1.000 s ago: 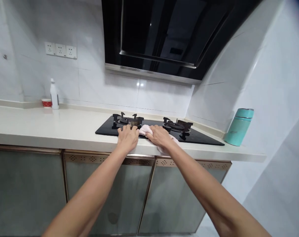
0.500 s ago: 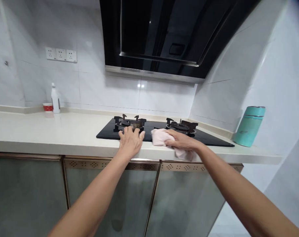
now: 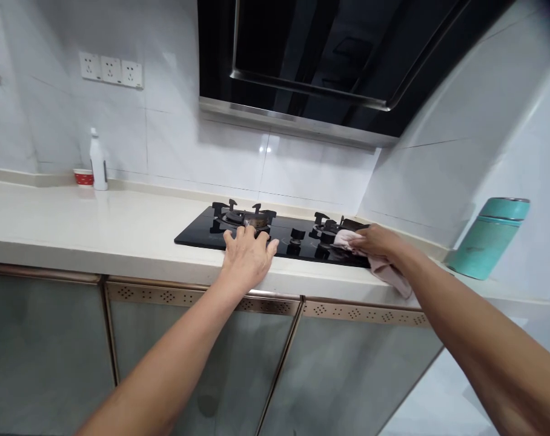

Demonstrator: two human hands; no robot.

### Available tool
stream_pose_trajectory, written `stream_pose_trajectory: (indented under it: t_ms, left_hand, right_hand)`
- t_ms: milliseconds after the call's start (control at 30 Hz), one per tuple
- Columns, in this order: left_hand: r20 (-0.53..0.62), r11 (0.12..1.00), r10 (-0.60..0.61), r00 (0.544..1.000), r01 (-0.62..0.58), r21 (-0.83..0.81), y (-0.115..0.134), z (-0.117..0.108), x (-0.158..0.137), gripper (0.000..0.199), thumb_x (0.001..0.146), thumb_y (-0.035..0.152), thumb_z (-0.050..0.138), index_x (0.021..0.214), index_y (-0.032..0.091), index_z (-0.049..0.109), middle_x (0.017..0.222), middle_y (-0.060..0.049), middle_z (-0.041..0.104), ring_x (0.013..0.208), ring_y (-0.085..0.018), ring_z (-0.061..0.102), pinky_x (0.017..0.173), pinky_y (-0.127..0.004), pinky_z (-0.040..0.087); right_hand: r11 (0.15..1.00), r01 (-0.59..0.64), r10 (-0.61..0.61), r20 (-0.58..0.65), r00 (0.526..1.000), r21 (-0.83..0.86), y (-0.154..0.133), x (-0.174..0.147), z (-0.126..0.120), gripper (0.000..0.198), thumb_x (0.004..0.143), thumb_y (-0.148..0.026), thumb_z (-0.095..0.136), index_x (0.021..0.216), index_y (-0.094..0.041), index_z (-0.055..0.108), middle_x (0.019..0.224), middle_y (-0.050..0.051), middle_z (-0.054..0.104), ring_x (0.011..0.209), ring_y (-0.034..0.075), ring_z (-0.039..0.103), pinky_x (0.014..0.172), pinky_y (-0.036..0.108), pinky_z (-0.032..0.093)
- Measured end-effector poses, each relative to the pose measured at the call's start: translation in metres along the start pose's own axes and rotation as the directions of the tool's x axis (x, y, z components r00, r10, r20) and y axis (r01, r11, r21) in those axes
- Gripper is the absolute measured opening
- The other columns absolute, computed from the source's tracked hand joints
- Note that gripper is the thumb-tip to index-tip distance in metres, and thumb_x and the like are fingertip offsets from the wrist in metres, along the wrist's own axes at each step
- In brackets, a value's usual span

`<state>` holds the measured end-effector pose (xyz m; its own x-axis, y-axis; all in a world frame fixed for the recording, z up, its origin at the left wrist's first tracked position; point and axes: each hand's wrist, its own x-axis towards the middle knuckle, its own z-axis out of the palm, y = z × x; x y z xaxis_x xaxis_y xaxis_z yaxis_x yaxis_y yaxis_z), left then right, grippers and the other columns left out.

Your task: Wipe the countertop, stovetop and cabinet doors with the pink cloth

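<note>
A black glass gas stove [image 3: 279, 245] with two burners is set in the pale countertop. My left hand [image 3: 248, 255] rests at its front edge, before the left burner [image 3: 245, 219], fingers spread and holding nothing. My right hand [image 3: 378, 242] grips a pale pink cloth [image 3: 388, 271] at the right part of the stove, in front of the right burner [image 3: 327, 229]. One end of the cloth hangs over the counter's front edge. A control knob [image 3: 295, 237] shows between the burners.
A teal flask [image 3: 488, 242] stands on the counter right of the stove. At the far left are a white bottle [image 3: 99, 163] and a red-and-white cup [image 3: 83, 177]. A black range hood [image 3: 302, 54] hangs above. Cabinet doors [image 3: 197, 357] lie below.
My right hand has moved the cloth rightward along the stove, uncovering the knob area. My left hand stays at the front edge. The camera view has tilted and shifted slightly.
</note>
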<state>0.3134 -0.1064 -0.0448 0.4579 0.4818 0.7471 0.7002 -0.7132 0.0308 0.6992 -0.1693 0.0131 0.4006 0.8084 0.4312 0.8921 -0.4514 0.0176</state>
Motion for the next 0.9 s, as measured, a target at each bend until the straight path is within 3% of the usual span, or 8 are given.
stream_pose_trajectory:
  t_ms: [133, 267, 400, 500, 600, 700, 800, 900]
  left_hand:
    - [-0.012, 1.000, -0.001, 1.000, 0.000, -0.019, 0.000, 0.000, 0.000, 0.049, 0.105, 0.046, 0.029, 0.114, 0.020, 0.070, 0.114, -0.015, 0.065, 0.110, -0.033, 0.055, 0.097, -0.056, 0.035]
    - [-0.009, 1.000, 0.015, 1.000, -0.015, -0.015, 0.000, -0.002, -0.001, 0.050, 0.106, 0.046, 0.027, 0.114, 0.020, 0.070, 0.113, -0.014, 0.066, 0.110, -0.032, 0.054, 0.098, -0.057, 0.034]
    - [-0.001, 1.000, 0.014, 1.000, -0.014, -0.011, 0.001, -0.002, -0.001, 0.050, 0.106, 0.044, 0.026, 0.116, 0.021, 0.069, 0.115, -0.014, 0.064, 0.111, -0.032, 0.053, 0.098, -0.057, 0.035]
    - [-0.011, 1.000, 0.010, 1.000, -0.010, -0.004, 0.001, 0.001, -0.001, 0.047, 0.106, 0.043, 0.027, 0.117, 0.022, 0.067, 0.118, -0.014, 0.063, 0.112, -0.032, 0.053, 0.098, -0.057, 0.036]
    - [-0.043, 1.000, -0.011, 0.999, 0.011, -0.001, 0.000, 0.003, 0.000, 0.043, 0.106, 0.041, 0.029, 0.129, 0.023, 0.061, 0.127, -0.015, 0.059, 0.118, -0.032, 0.051, 0.099, -0.055, 0.038]
    - [-0.055, 0.999, -0.036, 0.998, 0.035, -0.009, 0.000, 0.004, 0.001, 0.043, 0.105, 0.039, 0.032, 0.140, 0.025, 0.052, 0.140, -0.015, 0.053, 0.127, -0.032, 0.048, 0.102, -0.053, 0.039]
    - [0.013, 0.997, -0.062, 0.998, 0.062, -0.048, -0.001, 0.002, 0.003, 0.048, 0.104, 0.044, 0.035, 0.147, 0.023, 0.044, 0.148, -0.016, 0.049, 0.132, -0.032, 0.046, 0.103, -0.051, 0.041]
    - [0.091, 0.990, -0.066, 0.994, 0.077, -0.114, -0.003, -0.001, 0.005, 0.071, 0.097, 0.063, 0.044, 0.154, 0.021, 0.034, 0.153, -0.018, 0.045, 0.138, -0.034, 0.042, 0.106, -0.050, 0.041]
  right_hand:
    - [0.997, -0.081, 0.078, 0.190, 0.979, 0.008, -0.044, 0.024, -0.016, 0.030, 0.084, -0.047, 0.061, 0.089, -0.020, 0.075, 0.094, 0.012, 0.074, 0.088, 0.026, 0.067, 0.074, 0.032, 0.047]
    - [0.997, -0.012, -0.004, 0.213, 0.977, 0.074, -0.090, 0.038, -0.016, 0.034, 0.093, -0.040, 0.049, 0.104, -0.020, 0.074, 0.099, 0.008, 0.075, 0.086, 0.019, 0.066, 0.072, 0.026, 0.047]
    - [0.996, 0.053, -0.069, 0.241, 0.968, 0.071, -0.130, 0.052, -0.016, 0.029, 0.089, -0.036, 0.056, 0.094, -0.015, 0.076, 0.091, 0.012, 0.075, 0.080, 0.020, 0.065, 0.068, 0.027, 0.044]
    - [0.986, 0.150, -0.163, 0.237, 0.958, 0.074, -0.166, 0.055, -0.017, 0.031, 0.089, -0.039, 0.056, 0.096, -0.016, 0.075, 0.097, 0.012, 0.076, 0.086, 0.021, 0.065, 0.070, 0.027, 0.043]
    - [0.963, 0.257, -0.268, 0.200, 0.942, 0.079, -0.203, 0.047, -0.017, 0.031, 0.088, -0.039, 0.056, 0.102, -0.018, 0.074, 0.109, 0.012, 0.075, 0.096, 0.022, 0.065, 0.074, 0.026, 0.042]
    - [0.931, 0.351, -0.364, 0.158, 0.918, 0.103, -0.227, 0.028, -0.019, 0.028, 0.088, -0.035, 0.056, 0.102, -0.018, 0.074, 0.108, 0.011, 0.074, 0.099, 0.022, 0.064, 0.076, 0.026, 0.040]
    - [0.877, 0.452, -0.473, 0.121, 0.873, 0.166, -0.232, 0.000, -0.024, 0.028, 0.091, -0.033, 0.051, 0.105, -0.022, 0.073, 0.103, 0.004, 0.074, 0.094, 0.018, 0.063, 0.076, 0.024, 0.040]
    - [0.746, 0.566, -0.617, 0.045, 0.786, 0.351, -0.223, -0.030, -0.029, 0.028, 0.093, -0.034, 0.049, 0.102, -0.022, 0.072, 0.096, 0.001, 0.072, 0.085, 0.015, 0.060, 0.075, 0.024, 0.041]
